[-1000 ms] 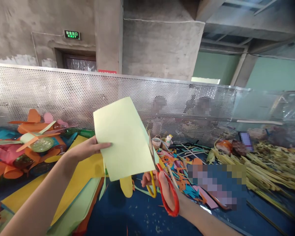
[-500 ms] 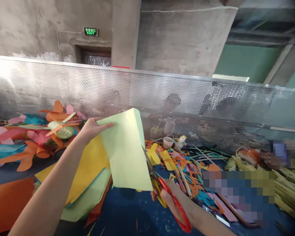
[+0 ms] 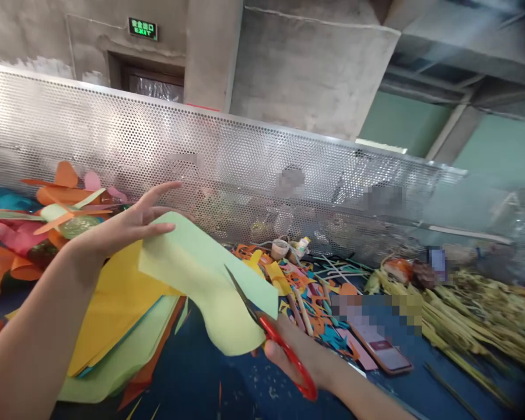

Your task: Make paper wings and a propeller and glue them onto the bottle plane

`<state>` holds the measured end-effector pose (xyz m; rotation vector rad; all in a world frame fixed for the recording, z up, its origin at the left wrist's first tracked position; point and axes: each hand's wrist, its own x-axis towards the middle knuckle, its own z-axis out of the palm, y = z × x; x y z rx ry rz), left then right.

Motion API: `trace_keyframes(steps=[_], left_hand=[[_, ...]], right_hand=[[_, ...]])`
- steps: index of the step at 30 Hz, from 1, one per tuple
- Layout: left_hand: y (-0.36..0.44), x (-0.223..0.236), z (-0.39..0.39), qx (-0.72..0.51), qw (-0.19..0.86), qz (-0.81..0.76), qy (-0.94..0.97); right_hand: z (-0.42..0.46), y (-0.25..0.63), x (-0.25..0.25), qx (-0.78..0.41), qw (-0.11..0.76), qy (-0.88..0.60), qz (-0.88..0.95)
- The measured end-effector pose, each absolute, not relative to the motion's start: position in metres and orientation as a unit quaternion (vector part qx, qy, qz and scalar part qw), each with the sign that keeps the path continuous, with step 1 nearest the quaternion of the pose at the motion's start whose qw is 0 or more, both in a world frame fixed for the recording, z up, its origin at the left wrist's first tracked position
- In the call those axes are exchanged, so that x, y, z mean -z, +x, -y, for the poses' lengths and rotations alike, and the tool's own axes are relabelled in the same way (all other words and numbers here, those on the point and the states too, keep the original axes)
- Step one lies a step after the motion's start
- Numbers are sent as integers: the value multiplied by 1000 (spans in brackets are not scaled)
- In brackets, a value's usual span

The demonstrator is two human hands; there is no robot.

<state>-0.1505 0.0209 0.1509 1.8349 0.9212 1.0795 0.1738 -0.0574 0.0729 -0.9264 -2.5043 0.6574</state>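
Note:
A pale green sheet of paper (image 3: 188,262) hangs bent and curling in front of me. My left hand (image 3: 135,224) pinches its upper left corner with the thumb, while a finger stretches up and away. In my right hand (image 3: 295,344) are scissors (image 3: 289,359) with a red handle loop, their blade lying across the sheet's middle. The paper's lower edge curves in a rounded lobe beside the scissors. Part of the scissors' other loop and lower blade is hidden behind the paper and fingers.
Below my left arm lie yellow sheets (image 3: 118,303) stacked over green ones (image 3: 109,373). Paper flowers (image 3: 65,198) pile up at left. Coloured scraps (image 3: 319,309), a phone (image 3: 385,350) and dried husks (image 3: 455,315) lie right. A perforated metal panel (image 3: 227,157) stands behind.
The green sheet has swung from hanging fairly flat to bent and curling, with the blade farther across it. Both hands have shifted left in view, and the camera view has tilted.

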Motion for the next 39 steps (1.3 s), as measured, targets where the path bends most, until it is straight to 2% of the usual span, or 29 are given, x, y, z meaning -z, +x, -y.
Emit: trace_keyframes(steps=[7,11,15,18,23,26,30,35,39], left_hand=[[-143,-149,-20,-455,369,-353,729],[-146,-150,-19,-430,360,-353,749],[-155,-151,-21,-361,309,-308,825],[-157,-149,-23,-358,285,-297,838],[-147,-146,-24,-422,353,-317,773],[-143,-145,-27,-442,309,-344,768],[-146,-145,-31,-400,236,-395,793],[-154,-147,-32,-304,276,-382,828],[-155,-147,-31,-281,290,-350,845]], right_hand=[[59,175,-76,-285,219,-324,875],[58,177,-73,-333,228,-307,862],[54,183,-62,-311,244,-352,849],[52,189,-55,-277,251,-399,838],[54,192,-57,-252,230,-396,853],[56,189,-65,-234,213,-361,877],[56,186,-70,-233,179,-334,895],[57,186,-71,-271,151,-318,896],[60,182,-75,-298,141,-301,895]])
